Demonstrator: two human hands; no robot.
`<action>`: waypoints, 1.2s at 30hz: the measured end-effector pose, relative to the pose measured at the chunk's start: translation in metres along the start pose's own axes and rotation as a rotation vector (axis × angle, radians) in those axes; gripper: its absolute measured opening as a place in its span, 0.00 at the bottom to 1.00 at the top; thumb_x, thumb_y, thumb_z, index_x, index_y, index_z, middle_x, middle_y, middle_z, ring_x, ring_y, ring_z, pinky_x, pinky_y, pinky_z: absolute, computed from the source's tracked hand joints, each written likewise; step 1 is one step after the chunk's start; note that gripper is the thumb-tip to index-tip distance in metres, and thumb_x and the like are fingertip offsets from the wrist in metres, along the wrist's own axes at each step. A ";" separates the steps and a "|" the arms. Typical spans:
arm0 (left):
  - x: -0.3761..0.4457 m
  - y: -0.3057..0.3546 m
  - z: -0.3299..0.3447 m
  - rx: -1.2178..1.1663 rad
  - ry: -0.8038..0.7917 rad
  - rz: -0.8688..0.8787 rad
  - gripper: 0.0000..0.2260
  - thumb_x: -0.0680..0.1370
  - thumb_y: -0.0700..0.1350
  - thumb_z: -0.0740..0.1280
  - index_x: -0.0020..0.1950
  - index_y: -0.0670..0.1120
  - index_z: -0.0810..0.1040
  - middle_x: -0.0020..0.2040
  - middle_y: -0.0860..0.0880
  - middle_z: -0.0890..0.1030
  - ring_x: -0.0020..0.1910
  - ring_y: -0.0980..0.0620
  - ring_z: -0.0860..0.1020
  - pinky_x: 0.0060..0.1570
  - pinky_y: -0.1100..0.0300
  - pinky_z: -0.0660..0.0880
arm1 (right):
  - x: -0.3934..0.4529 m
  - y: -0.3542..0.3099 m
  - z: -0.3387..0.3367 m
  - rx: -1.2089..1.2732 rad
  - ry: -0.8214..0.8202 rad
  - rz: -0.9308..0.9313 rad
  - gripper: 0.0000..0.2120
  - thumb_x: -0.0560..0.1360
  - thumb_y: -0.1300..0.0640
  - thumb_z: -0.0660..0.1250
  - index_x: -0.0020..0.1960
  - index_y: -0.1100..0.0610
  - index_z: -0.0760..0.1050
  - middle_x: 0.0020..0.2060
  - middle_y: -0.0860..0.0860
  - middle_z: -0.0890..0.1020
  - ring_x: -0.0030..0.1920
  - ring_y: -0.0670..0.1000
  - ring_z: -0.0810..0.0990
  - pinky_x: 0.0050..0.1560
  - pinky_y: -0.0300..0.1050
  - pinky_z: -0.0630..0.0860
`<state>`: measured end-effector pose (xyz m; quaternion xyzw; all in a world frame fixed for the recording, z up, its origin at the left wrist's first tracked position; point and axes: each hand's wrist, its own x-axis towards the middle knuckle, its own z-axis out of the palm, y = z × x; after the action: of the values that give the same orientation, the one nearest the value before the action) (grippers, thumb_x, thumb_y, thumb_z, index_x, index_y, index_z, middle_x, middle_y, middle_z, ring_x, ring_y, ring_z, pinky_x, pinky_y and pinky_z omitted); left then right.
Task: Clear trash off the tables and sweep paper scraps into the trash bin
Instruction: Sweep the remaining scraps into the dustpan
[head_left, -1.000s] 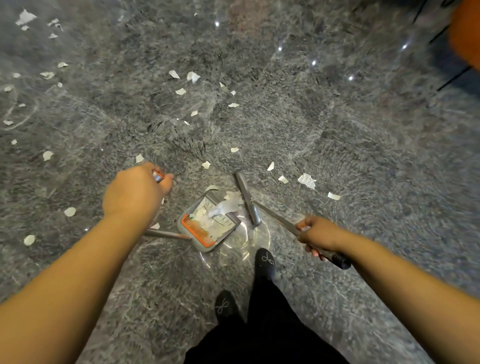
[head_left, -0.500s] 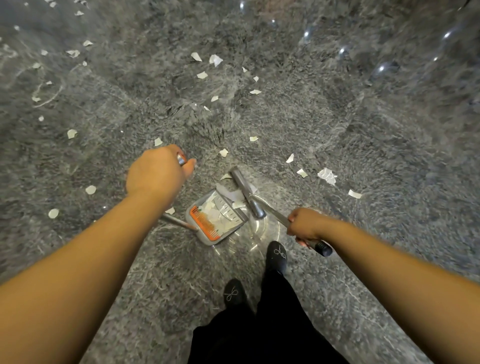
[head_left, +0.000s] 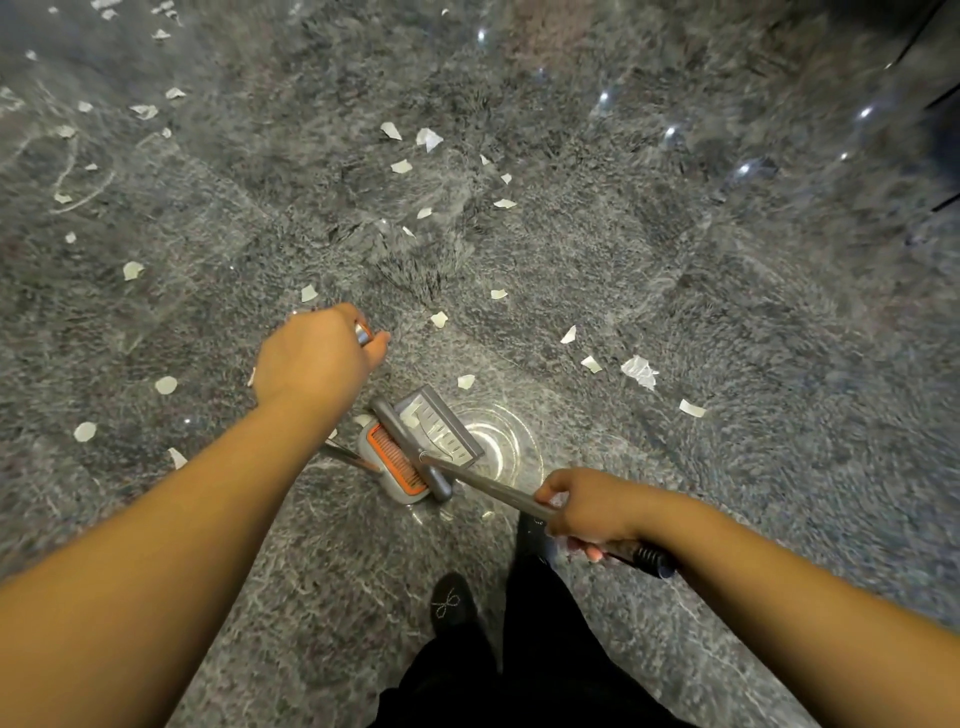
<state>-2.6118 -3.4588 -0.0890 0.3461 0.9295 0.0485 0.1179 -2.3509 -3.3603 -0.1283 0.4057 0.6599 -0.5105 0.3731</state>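
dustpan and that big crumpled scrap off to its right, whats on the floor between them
In the head view, between the dustpan and the crumpled scrap lies bare grey floor with a bright light reflection and one small paper scrap.

polished grey stone floor (head_left: 675, 312) mirroring ceiling lights suggests an indoor public hall.

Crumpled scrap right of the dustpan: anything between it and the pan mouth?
Nothing solid: only bare floor and a smaller scrap lie between the crumpled scrap and the dustpan. The broom head lies across the pan.
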 end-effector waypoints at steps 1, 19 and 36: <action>-0.001 0.000 0.000 0.001 0.001 0.000 0.16 0.80 0.58 0.64 0.50 0.45 0.77 0.31 0.49 0.71 0.35 0.43 0.74 0.32 0.57 0.67 | -0.005 0.001 -0.003 0.013 -0.001 0.003 0.19 0.77 0.64 0.63 0.66 0.56 0.68 0.30 0.53 0.76 0.18 0.45 0.71 0.20 0.35 0.68; -0.025 -0.005 -0.002 -0.020 -0.009 0.067 0.18 0.79 0.60 0.63 0.59 0.50 0.78 0.41 0.45 0.80 0.38 0.43 0.77 0.33 0.57 0.72 | -0.035 0.029 -0.020 0.232 0.118 0.055 0.16 0.78 0.64 0.63 0.64 0.55 0.68 0.28 0.54 0.76 0.21 0.48 0.70 0.21 0.37 0.68; -0.038 -0.017 -0.039 -0.106 0.046 0.016 0.09 0.77 0.58 0.68 0.46 0.53 0.79 0.38 0.48 0.80 0.40 0.44 0.75 0.34 0.56 0.68 | 0.011 0.052 -0.025 0.275 0.168 0.096 0.13 0.77 0.68 0.59 0.61 0.69 0.70 0.27 0.59 0.74 0.23 0.54 0.70 0.20 0.38 0.67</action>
<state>-2.6041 -3.4968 -0.0469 0.3454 0.9254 0.1065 0.1140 -2.3090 -3.3268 -0.1525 0.5252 0.5925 -0.5420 0.2815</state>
